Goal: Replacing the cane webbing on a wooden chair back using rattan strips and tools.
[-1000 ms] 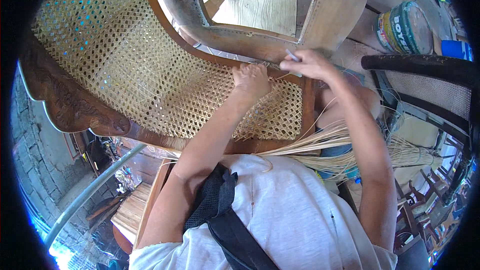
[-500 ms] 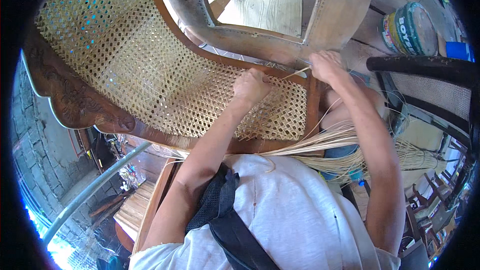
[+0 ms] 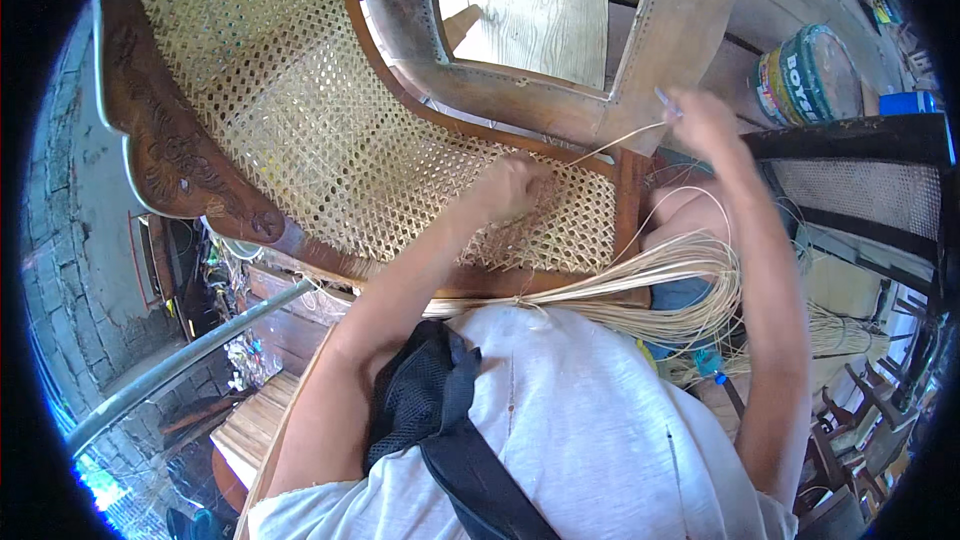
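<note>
Our right hand (image 3: 703, 123) is raised past the right edge of the chair frame (image 3: 560, 105), fingers pinched shut on a thin cane strand (image 3: 620, 143) that runs taut down and left to the woven cane panel (image 3: 330, 140). We see the forearm drop steeply from that hand toward the lower right. Our left hand (image 3: 510, 188) is closed into a loose fist and presses on the weave near the panel's lower right corner, just where the strand enters; whether it grips anything we cannot tell. Its arm comes straight up from our chest. Right of the fist the panel ends at a dark wooden rail, and below its lower edge a bundle of loose cane strands (image 3: 640, 285) fans across our lap, touching the rail. Open room lies above the frame, where a pale wooden board (image 3: 520, 0) shows through the opening. Beyond the right hand, a round tin (image 3: 810, 70) with a green and white label stands at the upper right, with a blue container (image 3: 910, 102) just beside it and a black cane-backed chair (image 3: 860, 170) beneath
</note>
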Demonstrator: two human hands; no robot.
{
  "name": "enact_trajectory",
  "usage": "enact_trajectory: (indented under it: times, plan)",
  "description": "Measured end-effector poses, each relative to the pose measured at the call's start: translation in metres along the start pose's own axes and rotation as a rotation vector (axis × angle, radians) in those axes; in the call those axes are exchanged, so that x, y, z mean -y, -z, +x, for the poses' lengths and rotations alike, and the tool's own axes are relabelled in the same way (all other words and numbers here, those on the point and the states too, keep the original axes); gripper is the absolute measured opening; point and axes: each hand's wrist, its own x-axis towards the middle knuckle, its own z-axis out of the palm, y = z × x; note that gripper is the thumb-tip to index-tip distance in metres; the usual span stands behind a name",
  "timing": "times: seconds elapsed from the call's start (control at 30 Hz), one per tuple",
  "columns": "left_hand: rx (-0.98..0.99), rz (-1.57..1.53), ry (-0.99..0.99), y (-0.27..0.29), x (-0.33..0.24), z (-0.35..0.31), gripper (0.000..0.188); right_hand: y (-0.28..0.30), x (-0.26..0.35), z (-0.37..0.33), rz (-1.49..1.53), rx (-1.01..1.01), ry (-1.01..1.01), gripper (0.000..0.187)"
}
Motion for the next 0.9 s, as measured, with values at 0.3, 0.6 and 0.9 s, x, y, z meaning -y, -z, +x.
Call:
enact_trajectory:
  times: [0.3, 0.6, 0.9]
  plan:
    - [0.169, -1.776, -0.046, 0.098, -0.176, 0.016, 0.073, 0.070, 0.125, -0.117, 1.167, -0.448, 0.029, 0.043]
    - [0.176, -1.279, 0.415, 0.077, -0.173, -0.042, 0.064, 0.040, 0.067, -0.272, 0.841, 0.187, 0.009, 0.014]
    - [-0.429, -1.475, 0.388, 0.087, -0.099, -0.020, 0.017, -0.096, 0.076, -0.357, 0.169, 0.061, 0.029, 0.041]
